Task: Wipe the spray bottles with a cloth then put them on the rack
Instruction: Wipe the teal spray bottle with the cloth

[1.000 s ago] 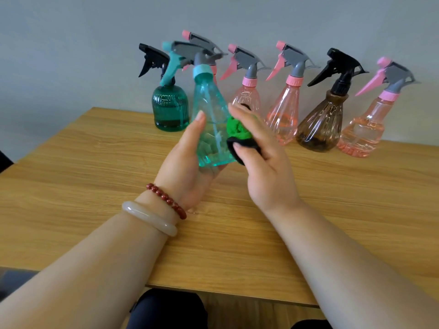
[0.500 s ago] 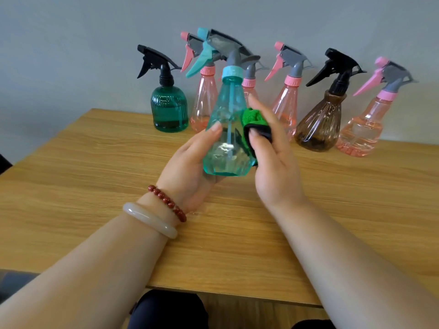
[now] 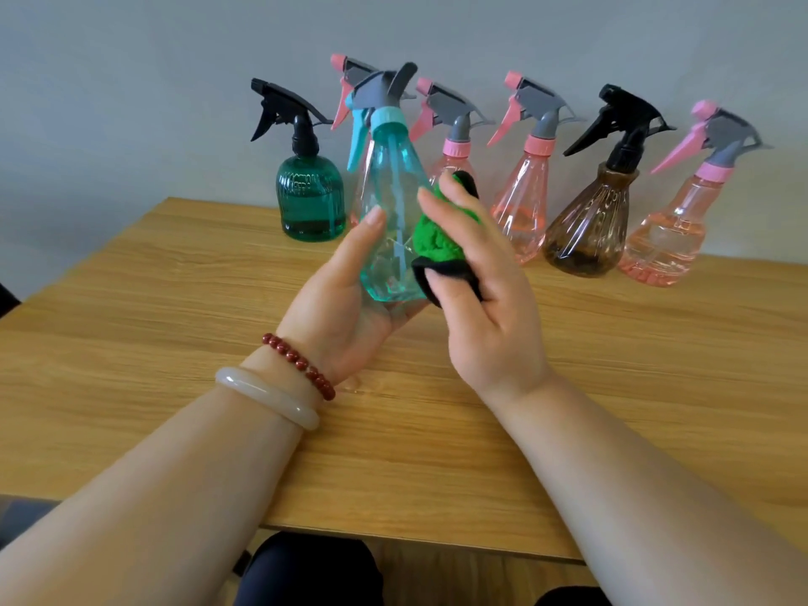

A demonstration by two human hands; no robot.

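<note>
My left hand (image 3: 345,295) cups the base of a clear teal spray bottle (image 3: 391,212) with a grey and teal trigger head, holding it upright above the table. My right hand (image 3: 485,299) holds a green cloth with a black edge (image 3: 437,242) and presses it against the bottle's right side. The bottle's nozzle points left and down.
Along the wall at the table's (image 3: 612,387) far edge stands a row of spray bottles: a dark green one (image 3: 310,203), several pink ones (image 3: 524,203) and a brown one (image 3: 590,229). No rack is in view. The table's near edge runs below my forearms.
The teal bottle has turned in my left hand, its trigger swinging round. My right hand with the cloth has slid along the bottle's right side.
</note>
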